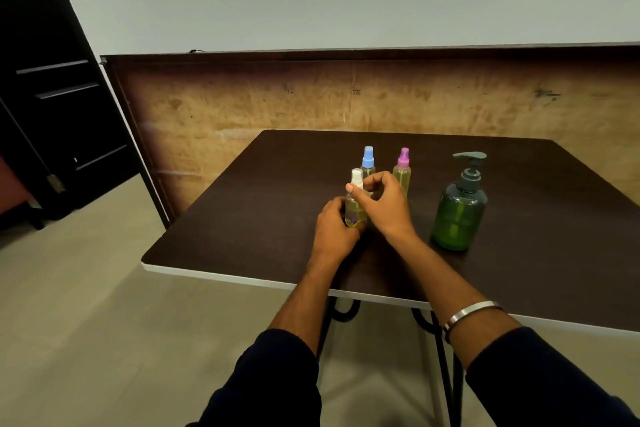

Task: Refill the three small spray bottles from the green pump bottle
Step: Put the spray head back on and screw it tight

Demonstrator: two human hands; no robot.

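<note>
Three small spray bottles with yellowish liquid stand on the dark table [249, 218]. My left hand [334, 230] grips the body of the white-capped bottle [355, 206] near its base. My right hand [379, 201] pinches that bottle's white spray cap with thumb and fingers. Behind it stands the blue-capped bottle [367, 161], partly hidden by my right hand. The pink-capped bottle [402, 168] is beside it to the right. The green pump bottle [459, 210] with a grey pump head stands upright further right, untouched.
A worn wooden board [242, 107] leans behind the table. The table's white front edge [242, 279] is close to me. Dark furniture [52, 97] stands at the left, with bare floor beside it.
</note>
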